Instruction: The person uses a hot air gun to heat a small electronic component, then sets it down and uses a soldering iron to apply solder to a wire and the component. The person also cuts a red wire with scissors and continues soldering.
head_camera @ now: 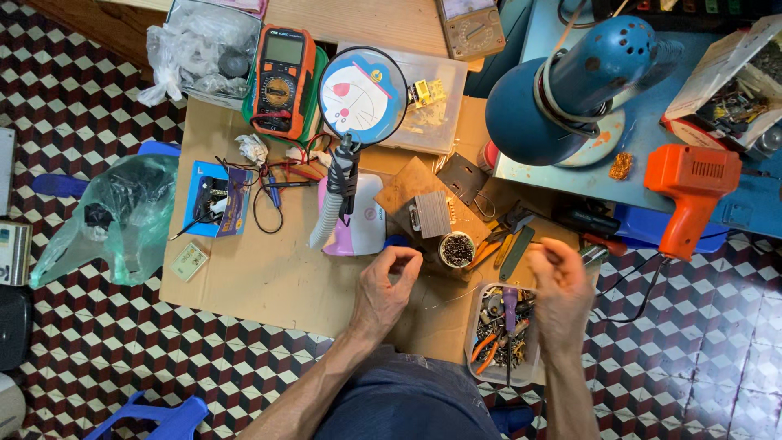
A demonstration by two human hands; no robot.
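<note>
Pinching a thin, pale strand of wire (pixel 456 298) between them, the left hand (pixel 384 287) and the right hand (pixel 560 295) have their fingertips closed on its ends above the brown cardboard work surface (pixel 261 277). Under the right hand sits a clear plastic tub of small tools and metal parts (pixel 503 334). A small round tin of dark screws (pixel 457 249) stands just beyond the wire, near orange-handled pliers (pixel 495 244).

On the table (pixel 244 277), the multimeter (pixel 281 80) lies far left, the magnifier (pixel 361 95) right of it, and a tub (pixel 503 330) of what seem tools near right.
</note>
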